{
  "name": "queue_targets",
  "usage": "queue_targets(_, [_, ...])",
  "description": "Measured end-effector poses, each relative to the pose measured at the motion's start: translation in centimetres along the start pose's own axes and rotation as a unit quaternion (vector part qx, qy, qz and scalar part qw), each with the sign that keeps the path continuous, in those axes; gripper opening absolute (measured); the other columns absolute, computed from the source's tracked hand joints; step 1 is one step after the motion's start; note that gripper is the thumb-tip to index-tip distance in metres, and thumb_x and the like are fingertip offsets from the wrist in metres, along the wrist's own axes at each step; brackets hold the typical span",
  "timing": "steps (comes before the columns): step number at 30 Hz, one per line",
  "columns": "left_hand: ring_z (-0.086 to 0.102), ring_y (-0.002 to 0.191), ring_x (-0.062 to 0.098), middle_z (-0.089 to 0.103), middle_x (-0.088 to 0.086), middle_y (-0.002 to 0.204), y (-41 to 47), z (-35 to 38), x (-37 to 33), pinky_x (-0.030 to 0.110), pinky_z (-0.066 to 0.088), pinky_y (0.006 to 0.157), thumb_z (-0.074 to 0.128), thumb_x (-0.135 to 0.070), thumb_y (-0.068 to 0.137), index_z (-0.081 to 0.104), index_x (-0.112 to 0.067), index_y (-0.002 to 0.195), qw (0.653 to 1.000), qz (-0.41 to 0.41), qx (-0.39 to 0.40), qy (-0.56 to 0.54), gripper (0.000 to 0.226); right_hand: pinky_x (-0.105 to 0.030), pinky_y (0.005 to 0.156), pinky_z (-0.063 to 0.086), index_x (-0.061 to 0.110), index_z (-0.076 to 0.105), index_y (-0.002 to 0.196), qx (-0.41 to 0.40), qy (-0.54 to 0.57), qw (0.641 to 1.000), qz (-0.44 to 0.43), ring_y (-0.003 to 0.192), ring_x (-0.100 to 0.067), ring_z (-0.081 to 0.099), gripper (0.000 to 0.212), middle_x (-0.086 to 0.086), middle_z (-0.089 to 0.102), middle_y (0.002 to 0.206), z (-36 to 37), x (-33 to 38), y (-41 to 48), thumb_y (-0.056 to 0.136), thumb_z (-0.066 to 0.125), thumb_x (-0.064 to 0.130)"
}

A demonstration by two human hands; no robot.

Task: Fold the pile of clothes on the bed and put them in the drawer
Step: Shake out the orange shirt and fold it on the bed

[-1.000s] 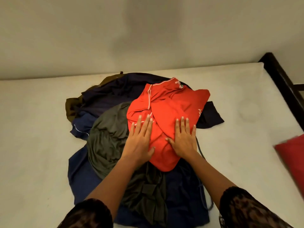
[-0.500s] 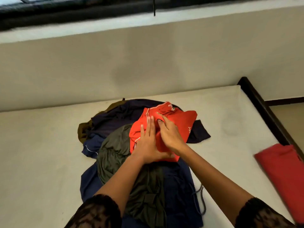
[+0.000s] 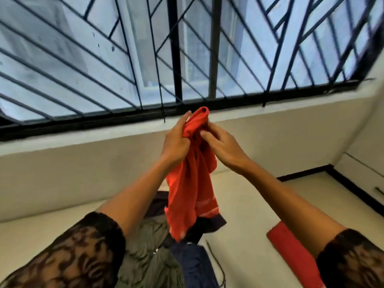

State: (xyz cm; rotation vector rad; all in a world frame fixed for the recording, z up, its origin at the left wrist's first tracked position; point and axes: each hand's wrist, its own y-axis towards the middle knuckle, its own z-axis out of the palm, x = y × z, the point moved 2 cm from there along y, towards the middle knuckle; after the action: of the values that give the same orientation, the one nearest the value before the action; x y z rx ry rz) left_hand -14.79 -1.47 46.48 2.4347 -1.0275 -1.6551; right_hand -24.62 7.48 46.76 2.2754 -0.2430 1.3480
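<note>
At the lower left an olive garment (image 3: 149, 256) and a navy garment (image 3: 193, 265) are seen lying on the bed (image 3: 245, 204). The left hand (image 3: 176, 142) is closed around the bunched top of a red garment (image 3: 191, 188), which is held up in the air above the pile, its crumpled length hanging down with a pale stripe near the hem. The same top edge is pinched by the right hand (image 3: 222, 146). A red cushion (image 3: 295, 252) is seen at the right.

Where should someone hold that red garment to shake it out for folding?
Probably along its top edge, hands coming in from either side. The red garment hangs bunched from the left hand and right hand; sliding them apart there should let it drop flat.
</note>
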Motion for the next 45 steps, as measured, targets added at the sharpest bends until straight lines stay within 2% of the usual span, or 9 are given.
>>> queue_targets(5, [0.058,0.084,0.020,0.063,0.006,0.091,1.3,-1.1,-9.7,0.029,0.045,0.070,0.032,0.005,0.068,0.065,-0.016,0.100,0.996,-0.007,0.008,-0.087,0.050,-0.028,0.112,0.024,0.013,0.023,0.148,-0.110,-0.122,0.986,0.024,0.139,-0.018,0.028,0.071,-0.005,0.029,0.152,-8.1,2.0,-3.3,0.089,0.062,0.022])
queue_targets(9, [0.049,0.065,0.017,0.055,0.002,0.068,0.0,0.0,-16.6,0.029,0.039,0.062,0.047,-0.006,0.075,0.053,-0.019,0.066,0.988,-0.025,0.037,-0.149,0.017,-0.032,0.113,0.020,0.016,0.008,0.151,-0.034,-0.173,0.977,0.120,0.143,-0.019,0.018,0.101,-0.002,0.014,0.157,-13.4,3.1,-7.7,0.078,0.075,0.032])
queue_targets(15, [0.057,0.057,0.014,0.060,0.003,0.067,-3.4,4.8,-25.5,0.021,0.050,0.055,0.043,0.007,0.083,0.057,-0.013,0.073,0.958,-0.020,0.137,-0.253,0.027,-0.009,0.067,0.049,0.028,0.051,0.121,0.039,-0.009,0.981,0.188,0.087,0.007,0.062,0.048,0.013,0.063,0.111,-19.4,5.7,-15.4,0.079,0.073,0.025])
queue_targets(18, [0.057,0.058,0.016,0.059,0.005,0.068,-4.8,7.1,-29.1,0.022,0.049,0.055,0.046,0.001,0.088,0.056,-0.014,0.073,0.955,-0.015,0.149,-0.258,0.024,-0.018,0.064,0.049,0.023,0.062,0.088,-0.074,-0.011,0.979,0.188,0.067,-0.003,0.063,0.008,0.007,0.066,0.080,-24.2,6.9,-18.3,0.087,0.065,0.015])
queue_targets(26, [0.050,0.070,0.022,0.055,0.005,0.068,-7.6,12.5,-34.2,0.033,0.040,0.067,0.053,-0.033,0.093,0.059,-0.016,0.070,0.962,0.001,0.162,-0.221,0.030,-0.009,0.052,0.043,0.022,0.061,0.076,-0.309,-0.083,0.937,0.142,0.053,0.002,0.055,0.023,0.004,0.059,0.072,-38.5,14.0,-26.8,0.090,0.057,0.005])
queue_targets(32, [0.047,0.062,0.018,0.051,0.003,0.069,-11.4,16.2,-40.0,0.026,0.034,0.051,0.047,-0.031,0.096,0.054,-0.013,0.079,0.952,-0.030,0.195,-0.233,0.026,-0.039,0.077,0.052,0.014,0.062,0.095,-0.430,-0.253,0.853,0.151,0.084,-0.026,0.060,0.015,-0.009,0.064,0.091,-44.5,17.5,-31.0,0.081,0.063,0.010])
queue_targets(37, [0.057,0.083,0.020,0.061,0.013,0.099,-14.9,19.3,-45.6,0.036,0.048,0.089,0.044,-0.017,0.100,0.052,-0.001,0.123,0.853,-0.162,0.246,-0.432,0.030,-0.045,0.090,0.048,0.010,0.037,0.132,-0.368,-0.364,0.817,0.255,0.107,-0.037,0.055,0.054,-0.019,0.054,0.123,-46.1,17.5,-32.7,0.083,0.060,0.013])
queue_targets(40, [0.053,0.068,0.018,0.055,0.009,0.079,-17.2,20.6,-48.6,0.036,0.047,0.090,0.037,-0.019,0.102,0.056,-0.004,0.095,0.805,-0.196,0.290,-0.479,0.025,-0.047,0.105,0.036,0.009,0.024,0.144,-0.359,-0.367,0.826,0.234,0.129,-0.034,0.039,0.079,-0.017,0.037,0.144,-45.2,17.0,-33.2,0.082,0.069,0.028])
queue_targets(45, [0.049,0.050,0.009,0.047,0.001,0.067,-19.5,22.1,-52.6,0.014,0.042,0.036,0.038,-0.021,0.101,0.047,-0.013,0.073,0.774,-0.219,0.301,-0.511,0.030,-0.049,0.117,0.007,0.018,0.007,0.151,-0.406,-0.343,0.839,0.115,0.146,-0.020,-0.003,0.091,-0.003,-0.002,0.159,-39.4,15.5,-35.2,0.084,0.056,0.057])
